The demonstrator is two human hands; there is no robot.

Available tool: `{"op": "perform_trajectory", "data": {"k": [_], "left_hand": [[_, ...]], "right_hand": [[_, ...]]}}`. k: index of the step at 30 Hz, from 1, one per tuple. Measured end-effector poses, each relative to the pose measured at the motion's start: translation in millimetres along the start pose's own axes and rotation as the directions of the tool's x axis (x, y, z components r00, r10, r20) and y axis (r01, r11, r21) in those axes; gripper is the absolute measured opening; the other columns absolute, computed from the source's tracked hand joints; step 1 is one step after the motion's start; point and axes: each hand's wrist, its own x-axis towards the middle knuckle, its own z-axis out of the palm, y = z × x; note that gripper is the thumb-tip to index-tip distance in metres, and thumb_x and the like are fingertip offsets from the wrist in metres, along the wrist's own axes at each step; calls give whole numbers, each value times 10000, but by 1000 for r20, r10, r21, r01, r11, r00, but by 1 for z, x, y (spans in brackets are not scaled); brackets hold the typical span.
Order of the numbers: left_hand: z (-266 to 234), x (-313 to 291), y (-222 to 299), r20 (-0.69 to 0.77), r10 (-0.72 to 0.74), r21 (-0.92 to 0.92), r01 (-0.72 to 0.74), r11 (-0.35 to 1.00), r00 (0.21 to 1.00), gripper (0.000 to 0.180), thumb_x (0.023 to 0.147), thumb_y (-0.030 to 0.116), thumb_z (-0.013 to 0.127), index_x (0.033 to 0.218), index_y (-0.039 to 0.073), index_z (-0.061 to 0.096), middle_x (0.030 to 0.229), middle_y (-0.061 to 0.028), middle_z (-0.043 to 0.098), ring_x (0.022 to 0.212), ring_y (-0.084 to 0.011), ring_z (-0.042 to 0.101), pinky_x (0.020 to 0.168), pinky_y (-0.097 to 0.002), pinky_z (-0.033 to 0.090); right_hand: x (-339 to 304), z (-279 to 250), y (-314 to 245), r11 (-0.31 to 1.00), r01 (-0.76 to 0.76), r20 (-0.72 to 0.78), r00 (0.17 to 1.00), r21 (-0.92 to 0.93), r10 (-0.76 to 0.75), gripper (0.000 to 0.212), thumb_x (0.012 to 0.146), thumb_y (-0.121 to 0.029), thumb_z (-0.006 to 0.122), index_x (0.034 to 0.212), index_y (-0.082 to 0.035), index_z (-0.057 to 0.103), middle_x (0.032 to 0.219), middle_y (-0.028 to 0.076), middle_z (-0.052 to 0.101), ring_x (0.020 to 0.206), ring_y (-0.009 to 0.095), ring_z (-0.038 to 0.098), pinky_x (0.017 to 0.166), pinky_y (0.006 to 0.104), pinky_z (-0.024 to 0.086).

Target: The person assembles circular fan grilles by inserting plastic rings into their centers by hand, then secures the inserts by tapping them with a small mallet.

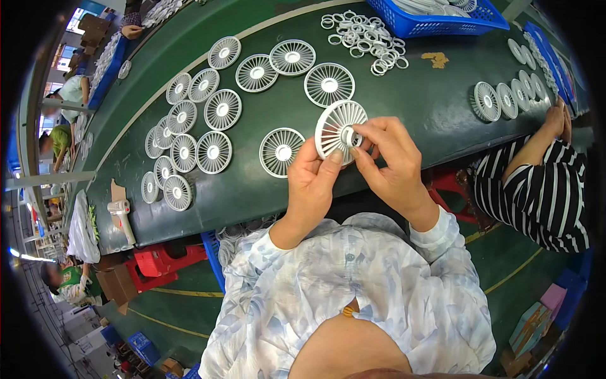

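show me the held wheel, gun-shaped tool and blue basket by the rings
Held wheel (332, 129): head view, on its spokes
Gun-shaped tool (119, 207): head view, on its body
Blue basket (435, 26): head view, on its near wall

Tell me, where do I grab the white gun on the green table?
The gun is probably best gripped by its handle, coming from the near edge of the table: the handle is slim and points that way, away from the bulkier head.

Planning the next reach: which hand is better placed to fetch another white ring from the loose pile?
Probably the right hand, once it lets go of the small ring: it looks nearer the loose pile, while the left hand holds the white wheel by its rim.
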Motion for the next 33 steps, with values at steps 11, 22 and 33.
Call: {"op": "perform_trajectory", "data": {"k": [11,22,33], "left_hand": [[-6,-10,4,-88,177,286,-146,947,980,263,1010,71,568,1262,1,542,1091,-36,631,986,-82,583,864,-256,495],[-18,-3,3,-127,-2,187,26,982,992,248,1003,162,623,1172,-5,553,1026,-8,623,919,-50,565,805,-238,500],[5,10,6,-67,413,521,-322,791,908,353,931,55,605,1276,0,554,1066,-137,657,978,-224,661,827,-329,523]], "right_hand": [[14,22,-16,994,-94,43,995,57,92,285,814,67,713,1091,39,653,1006,120,607,712,154,626,567,271,513],[-1,21,-8,978,153,273,956,-140,-111,290,857,89,658,1146,82,631,1010,180,578,880,329,612,754,386,512],[0,38,10,974,134,-17,990,-184,-140,335,833,120,653,1159,47,677,1069,203,619,951,341,640,821,386,536]]}}
